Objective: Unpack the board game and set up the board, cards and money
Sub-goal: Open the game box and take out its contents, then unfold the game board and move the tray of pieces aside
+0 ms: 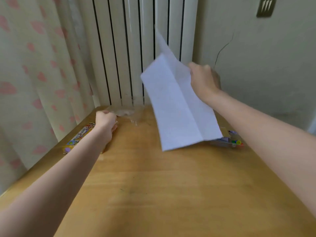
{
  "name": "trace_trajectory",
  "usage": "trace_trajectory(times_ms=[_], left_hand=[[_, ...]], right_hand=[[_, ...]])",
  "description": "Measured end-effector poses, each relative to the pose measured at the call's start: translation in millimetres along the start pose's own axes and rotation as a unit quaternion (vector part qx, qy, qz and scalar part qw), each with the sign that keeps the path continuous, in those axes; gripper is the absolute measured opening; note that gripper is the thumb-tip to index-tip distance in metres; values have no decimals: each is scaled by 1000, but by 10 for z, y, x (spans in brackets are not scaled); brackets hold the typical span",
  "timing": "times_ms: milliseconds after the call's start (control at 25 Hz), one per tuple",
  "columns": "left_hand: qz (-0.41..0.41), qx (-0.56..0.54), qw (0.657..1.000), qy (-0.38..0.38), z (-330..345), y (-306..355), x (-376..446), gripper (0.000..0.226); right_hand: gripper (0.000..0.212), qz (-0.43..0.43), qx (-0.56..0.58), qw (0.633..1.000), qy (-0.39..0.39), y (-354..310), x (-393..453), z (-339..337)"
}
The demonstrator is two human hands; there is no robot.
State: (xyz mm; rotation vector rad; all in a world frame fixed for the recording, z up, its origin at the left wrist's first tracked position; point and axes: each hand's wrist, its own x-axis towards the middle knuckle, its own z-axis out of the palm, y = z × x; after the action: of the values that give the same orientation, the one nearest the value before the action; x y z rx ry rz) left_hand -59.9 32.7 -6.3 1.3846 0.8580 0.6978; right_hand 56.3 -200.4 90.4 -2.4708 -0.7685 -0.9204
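My right hand [203,79] grips the upper right edge of a folded white paper board [177,106] and holds it up above the wooden table [153,185]; its white back faces me, partly unfolded along a crease. At the table's far left, my left hand [106,122] rests curled on the end of the yellow game box [78,135], which lies along the left edge. Behind the board's lower corner lies a small pile of cards and coloured game pieces [234,142], partly hidden by the paper.
Crumpled clear plastic wrap [124,112] lies at the far edge of the table. A white radiator [130,48] stands behind it, a heart-patterned curtain [34,74] hangs on the left, and a wall [265,57] is on the right.
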Motion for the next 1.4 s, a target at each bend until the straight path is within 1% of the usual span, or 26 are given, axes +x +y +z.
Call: trace_trajectory(times_ms=[80,120,200,240,280,320,400,480,520,560,600,680,760,800,840,880,960,1000,1080,1120,1200,1240,1280,1320,1360,1400], left_hand=[[93,-43,994,41,-7,214,-45,42],[152,-53,984,70,-30,319,-100,40],[291,-16,947,136,-107,460,-233,37],[350,17,923,157,-154,478,-289,36],[390,51,904,165,-204,452,-309,35],[410,83,895,158,-256,386,-318,35],[399,149,897,120,-308,159,-259,34],[360,237,901,43,-335,-45,-234,35],[341,301,890,-16,-335,-126,-238,37],[318,378,865,-90,-317,-196,-243,40],[286,455,827,-165,-277,-259,-272,43],[220,561,748,-280,-164,-390,-322,48],[182,619,682,-344,-66,-534,-331,53],[171,646,651,-360,-57,-581,-311,56],[159,672,623,-367,-68,-613,-289,59],[147,691,603,-370,-92,-634,-272,62],[131,699,595,-374,-143,-667,-237,70],[129,698,596,-375,-158,-673,-235,72],[134,697,596,-375,-173,-660,-250,73],[132,702,591,-374,-165,-639,-262,73],[153,724,565,-365,-93,-556,-306,74],[195,728,556,-349,-28,-487,-353,73],[272,718,560,-310,55,-398,-403,73],[373,693,564,-249,158,-268,-454,74],[472,653,563,-183,278,-96,-503,79],[544,609,562,-130,405,101,-557,84]], right_hand=[[32,-117,-60,986,107,-75,34,-55],[34,-192,-92,963,168,-124,31,-29],[24,-323,-156,914,191,-227,-130,127],[16,-382,-157,895,168,-255,-266,286],[16,-428,-134,885,124,-271,-430,448],[21,-454,-108,882,67,-268,-600,597],[26,-492,-97,865,-26,-293,-950,779],[18,-510,-106,846,-109,-317,-1227,894],[21,-500,-97,842,-176,-332,-1316,923],[27,-482,-89,837,-244,-352,-1393,916],[32,-459,-65,841,-279,-369,-1446,903],[39,-382,-6,866,-323,-393,-1461,870],[40,-262,49,894,-359,-319,-1358,902],[37,-193,49,910,-364,-233,-1272,927],[33,-122,15,923,-364,-126,-1178,946],[34,-55,-44,929,-363,-9,-1097,963],[45,82,-138,915,-371,224,-1025,981],[50,139,-133,905,-379,303,-1028,978],[57,202,-59,899,-384,354,-1045,961],[59,222,-26,902,-370,349,-1044,949],[57,257,29,913,-314,291,-961,867],[54,266,62,918,-288,243,-870,787],[49,260,89,922,-271,198,-746,699],[44,240,101,928,-264,143,-602,572],[39,201,80,940,-265,76,-448,426],[36,148,40,952,-265,-9,-304,246]])
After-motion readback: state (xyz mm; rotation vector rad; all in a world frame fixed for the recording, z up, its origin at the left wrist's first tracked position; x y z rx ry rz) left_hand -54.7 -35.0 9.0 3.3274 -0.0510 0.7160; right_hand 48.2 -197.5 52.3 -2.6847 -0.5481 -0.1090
